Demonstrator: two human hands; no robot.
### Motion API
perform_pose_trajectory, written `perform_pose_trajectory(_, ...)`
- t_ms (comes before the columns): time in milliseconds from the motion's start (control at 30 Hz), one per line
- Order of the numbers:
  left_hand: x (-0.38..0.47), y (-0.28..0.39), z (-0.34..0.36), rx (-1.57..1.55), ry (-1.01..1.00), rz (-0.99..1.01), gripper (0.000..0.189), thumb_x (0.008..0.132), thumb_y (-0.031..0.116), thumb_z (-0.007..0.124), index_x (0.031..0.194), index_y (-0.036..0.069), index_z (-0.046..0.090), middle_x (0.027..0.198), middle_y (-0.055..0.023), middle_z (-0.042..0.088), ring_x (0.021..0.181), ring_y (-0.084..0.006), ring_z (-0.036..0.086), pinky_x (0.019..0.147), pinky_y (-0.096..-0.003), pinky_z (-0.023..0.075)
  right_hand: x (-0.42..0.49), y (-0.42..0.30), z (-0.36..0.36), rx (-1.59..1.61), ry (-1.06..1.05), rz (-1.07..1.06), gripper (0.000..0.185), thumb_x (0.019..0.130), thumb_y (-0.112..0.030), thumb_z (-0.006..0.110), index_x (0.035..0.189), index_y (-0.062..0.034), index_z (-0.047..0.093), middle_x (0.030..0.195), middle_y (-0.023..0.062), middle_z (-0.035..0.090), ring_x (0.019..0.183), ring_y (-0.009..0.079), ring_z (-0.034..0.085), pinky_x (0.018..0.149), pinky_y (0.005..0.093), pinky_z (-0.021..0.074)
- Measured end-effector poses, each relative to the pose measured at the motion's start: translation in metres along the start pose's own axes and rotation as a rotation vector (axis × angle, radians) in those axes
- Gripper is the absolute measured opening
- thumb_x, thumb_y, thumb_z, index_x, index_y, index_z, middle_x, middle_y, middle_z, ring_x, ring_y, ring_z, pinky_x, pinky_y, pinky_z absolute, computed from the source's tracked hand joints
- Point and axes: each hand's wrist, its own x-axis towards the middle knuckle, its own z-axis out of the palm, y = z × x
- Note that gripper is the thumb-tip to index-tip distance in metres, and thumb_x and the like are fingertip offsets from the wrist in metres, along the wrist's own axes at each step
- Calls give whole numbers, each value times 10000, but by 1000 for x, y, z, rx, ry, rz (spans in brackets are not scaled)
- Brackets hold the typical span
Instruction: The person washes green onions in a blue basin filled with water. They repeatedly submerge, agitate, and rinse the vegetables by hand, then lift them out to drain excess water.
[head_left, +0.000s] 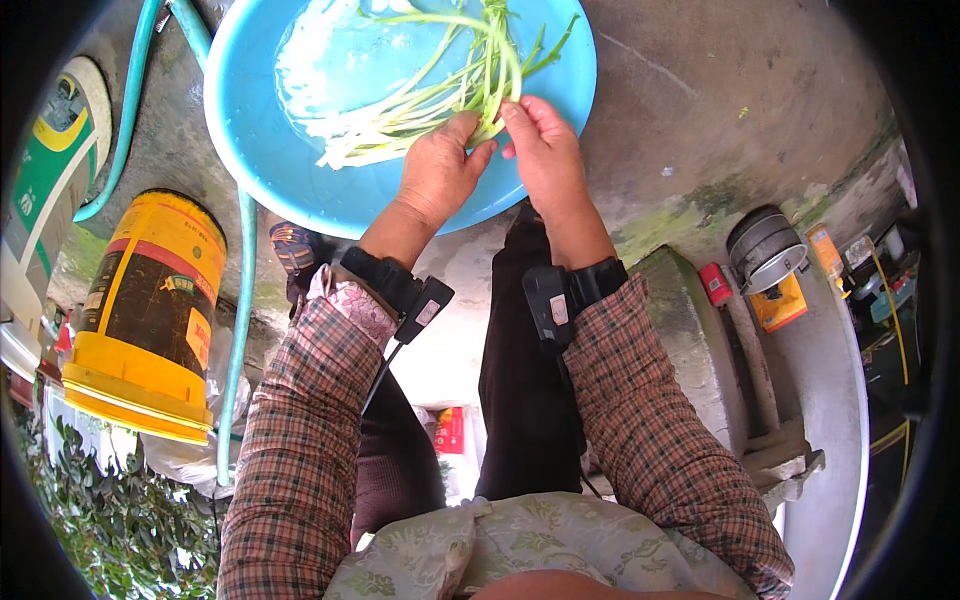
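A large blue plastic basin (247, 161) with water stands on the ground before me. Long pale-green leafy vegetable stalks (420, 112) lie in it, their whitish ends toward the left and greener parts toward the upper right. Over the basin's near part, my left hand (442, 161) holds the stalks between thumb and fingers. Close beside it, my right hand (544, 142) pinches a stalk at the bundle's right side with thumb and fingertips. Both hands look wet. Bright glare on the water hides some detail at the upper left.
A yellow and black plastic bucket (154, 300) stands at the left, beside a green hose (246, 337) that also runs near the basin. At the right are a concrete ledge (682, 330), a metal pot (766, 244) and an orange packet (780, 302). My shoe is close to the basin.
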Motion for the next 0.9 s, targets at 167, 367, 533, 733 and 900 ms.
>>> perform_pose_trajectory(167,-1,-16,1,2,-14,5,182,825,165,640,965,53,608,846,-150,654,721,-325,613,662,-381,493,2,25,13,609,139,138,120,944,-141,512,949,-29,555,822,32,595,696,114,531,575,225,418)
perform_pose_trajectory(367,3,-26,-1,-761,50,-268,98,908,119,556,958,42,590,786,8,591,698,-77,528,573,-262,469,6,29,31,1288,199,291,86,930,-109,525,943,-24,517,832,43,554,811,181,555,757,291,483)
perform_pose_trajectory(533,9,-33,-19,-690,-26,-202,368,905,83,531,1258,34,440,1070,-87,580,694,-112,583,564,-257,490,-35,17,40,1103,51,74,77,926,-135,543,960,-68,529,948,53,582,970,205,560,914,355,449)
perform_pose_trajectory(733,5,-47,-78,-353,235,-207,489,886,151,577,1323,23,396,1196,-169,544,794,-207,614,659,-318,511,-66,41,92,647,-43,299,417,882,-164,615,1255,-43,472,1185,106,542,1028,172,555,875,318,444)
perform_pose_trajectory(900,28,-45,-82,469,583,266,590,806,217,670,1306,36,413,1244,-232,490,1116,-359,507,931,-429,427,-29,38,84,-553,8,-98,618,777,-192,692,1300,-16,414,1278,190,467,1112,321,513,949,393,413)
